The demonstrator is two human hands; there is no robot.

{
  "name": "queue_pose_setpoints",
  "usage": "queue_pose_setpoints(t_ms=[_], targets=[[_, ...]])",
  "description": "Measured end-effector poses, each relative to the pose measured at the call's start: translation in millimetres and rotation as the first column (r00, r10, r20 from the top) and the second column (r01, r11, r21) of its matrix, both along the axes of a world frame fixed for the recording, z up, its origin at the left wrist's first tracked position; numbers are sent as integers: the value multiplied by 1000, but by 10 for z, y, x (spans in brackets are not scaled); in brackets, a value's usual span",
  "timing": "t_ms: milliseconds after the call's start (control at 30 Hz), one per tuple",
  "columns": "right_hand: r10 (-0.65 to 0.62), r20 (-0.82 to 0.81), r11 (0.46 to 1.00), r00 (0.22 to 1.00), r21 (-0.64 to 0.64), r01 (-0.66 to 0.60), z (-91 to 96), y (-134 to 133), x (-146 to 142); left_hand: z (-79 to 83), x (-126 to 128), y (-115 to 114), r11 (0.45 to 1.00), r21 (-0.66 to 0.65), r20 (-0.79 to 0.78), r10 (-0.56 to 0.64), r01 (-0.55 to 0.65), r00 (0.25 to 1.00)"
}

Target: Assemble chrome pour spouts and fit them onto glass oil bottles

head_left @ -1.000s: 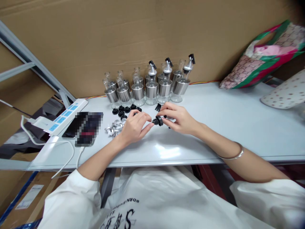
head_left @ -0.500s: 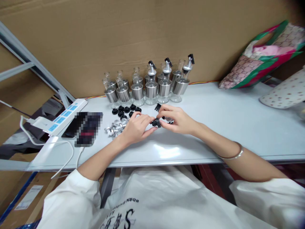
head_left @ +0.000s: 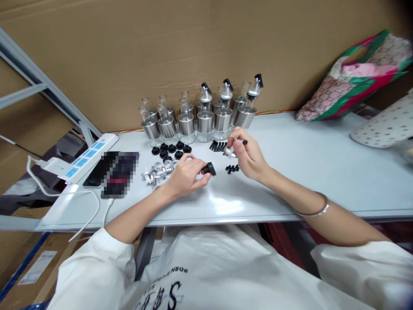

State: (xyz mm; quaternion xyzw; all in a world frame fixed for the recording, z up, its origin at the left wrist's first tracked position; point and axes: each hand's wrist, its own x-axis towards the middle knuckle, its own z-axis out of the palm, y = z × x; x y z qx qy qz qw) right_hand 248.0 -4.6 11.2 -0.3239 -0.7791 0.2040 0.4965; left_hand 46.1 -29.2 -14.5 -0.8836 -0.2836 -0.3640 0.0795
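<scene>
Between the thumb and fingers of my left hand (head_left: 187, 175) is a black ribbed stopper (head_left: 209, 168), its wide end pointing right. My right hand (head_left: 248, 156) pinches a silver pourer spout (head_left: 229, 151) with a black tip, apart from the stopper. Just left of that hand lies a row of black flip levers (head_left: 217, 146). Small black caps (head_left: 231, 168) are clustered below it. Beside my left hand are a heap of silver spouts (head_left: 158, 172), partly hidden by it, and a group of black stoppers (head_left: 171, 149).
Glass bottles with steel bands (head_left: 186, 125) stand in two rows at the back, several topped with pourers. Phones (head_left: 111, 172) and a power strip (head_left: 92, 156) lie left. A patterned bag (head_left: 342, 88) and a dotted white container (head_left: 383, 125) are at right.
My right hand has moved away from the stopper, up and to the right, with the silver spout now showing in it. The stopper remains in my left hand.
</scene>
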Motion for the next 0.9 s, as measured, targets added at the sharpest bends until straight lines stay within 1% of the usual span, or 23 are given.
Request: queue_pose_setpoints(t_ms=[67,100,233,333,400,500,567,633,733,800,900], targets=[[56,22,996,998,-67,-54,-1,-32,0,9,-2,-5,1000,4,-3,-1,1,1000],[77,27,994,997,-75,-75,-1,-53,-5,13,-1,-8,1000,16,3,-4,4,1000],[112,-24,993,993,-28,-113,-23,-120,-51,12,6,-11,997,80,54,-24,20,998],[193,-63,980,979,-29,-195,-58,-139,-83,-6,4,-1,994,106,71,-14,7,997],[233,-43,972,972,-5,-233,-74,-149,-94,-18,-3,8,993,115,77,-11,2,997],[224,55,967,973,116,-229,-74,-160,-92,-22,-20,18,995,101,99,2,-12,995],[221,123,946,968,216,-243,-66,-151,-80,-17,-31,22,997,80,116,6,-15,993],[243,182,915,953,282,-288,-62,-122,-63,-13,-38,25,998,64,131,0,-8,991],[260,284,871,923,344,-351,-65,-59,-31,-19,-44,26,999,41,141,1,-7,990],[228,346,841,910,402,-364,-69,-27,-13,-28,-45,21,1000,-8,129,22,-21,991],[153,406,783,901,506,-361,-68,-25,-7,-36,-40,-1,992,-128,103,34,-21,994]])
